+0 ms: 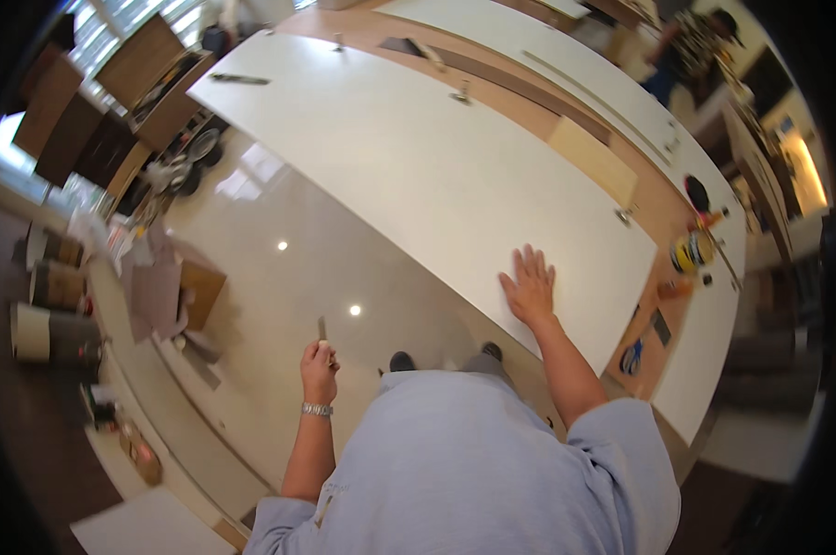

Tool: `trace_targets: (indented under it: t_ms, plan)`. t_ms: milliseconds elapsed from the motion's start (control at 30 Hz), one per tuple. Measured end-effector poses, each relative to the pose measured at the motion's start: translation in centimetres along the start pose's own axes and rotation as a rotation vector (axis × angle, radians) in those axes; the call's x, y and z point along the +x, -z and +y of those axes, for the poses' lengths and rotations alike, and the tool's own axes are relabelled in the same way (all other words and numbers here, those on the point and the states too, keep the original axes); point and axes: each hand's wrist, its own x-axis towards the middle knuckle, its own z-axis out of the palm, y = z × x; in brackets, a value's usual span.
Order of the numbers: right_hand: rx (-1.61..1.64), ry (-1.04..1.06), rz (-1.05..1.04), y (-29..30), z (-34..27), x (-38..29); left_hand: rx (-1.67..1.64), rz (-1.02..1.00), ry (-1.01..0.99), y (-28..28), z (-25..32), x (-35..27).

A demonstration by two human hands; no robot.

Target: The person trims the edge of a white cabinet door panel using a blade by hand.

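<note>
My left hand [318, 371] grips a narrow-bladed hand tool [322, 329] with a pale handle, its blade pointing up and away from me. I cannot tell its exact kind. It is held over the glossy floor, apart from the bench. My right hand [529, 288] lies palm down with fingers spread on a long white panel [404, 159], near the panel's edge closest to me. Metal cabinet hinges [461, 96] stand along its far side, with another hinge [623, 217] towards the right end. A slim dark tool [239, 79] rests at the panel's far left.
Blue-handled scissors [631, 357] and a yellow tin [692, 251] lie right of the panel. Behind it is a second white panel [619, 104]. An open wooden toolbox [175, 104] and a cardboard box [202, 291] stand left. A person [699, 52] is at the far right.
</note>
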Motion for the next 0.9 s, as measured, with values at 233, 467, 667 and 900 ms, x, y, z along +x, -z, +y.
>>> trace_targets:
  t_ms: [233,467,667,900]
  plan:
    - [-0.02,0.163,-0.073,1.9,2.4,5.1,-0.276,0.023,-0.049,-5.3,-1.5,-1.1]
    - [-0.013,0.212,-0.005,2.0,1.8,14.2,-0.326,0.112,-0.082,-14.7,1.1,-0.1]
    - [0.015,0.223,0.06,1.9,-1.0,22.3,-0.248,0.079,-0.2,-15.5,5.4,8.6]
    - [0.022,0.206,0.086,2.0,-1.3,24.8,-0.282,0.145,-0.305,-15.9,10.3,23.2]
